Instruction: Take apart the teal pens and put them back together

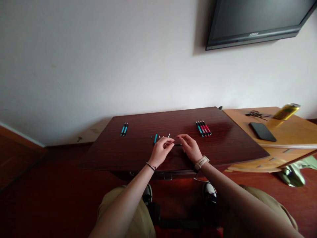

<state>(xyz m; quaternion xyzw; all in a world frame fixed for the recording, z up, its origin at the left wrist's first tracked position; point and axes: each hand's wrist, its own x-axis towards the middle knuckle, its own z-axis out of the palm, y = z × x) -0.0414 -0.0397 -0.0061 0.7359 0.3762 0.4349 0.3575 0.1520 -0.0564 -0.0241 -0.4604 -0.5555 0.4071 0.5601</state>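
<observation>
While the left hand point(162, 147) and right hand point(190, 148) are half curled, a dark stick point(177, 144) shows between them; I cannot tell if gripped. Pens point(203, 128) lie beyond the right hand.

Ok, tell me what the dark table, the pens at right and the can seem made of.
Table: apparently wood or veneer, softly glossy, judging by the grain streaks. Pens: probably plastic, from their even, bright colours; finish too small to judge. Can: likely metal, shiny gold, with bright highlights and a silvery rim.
</observation>
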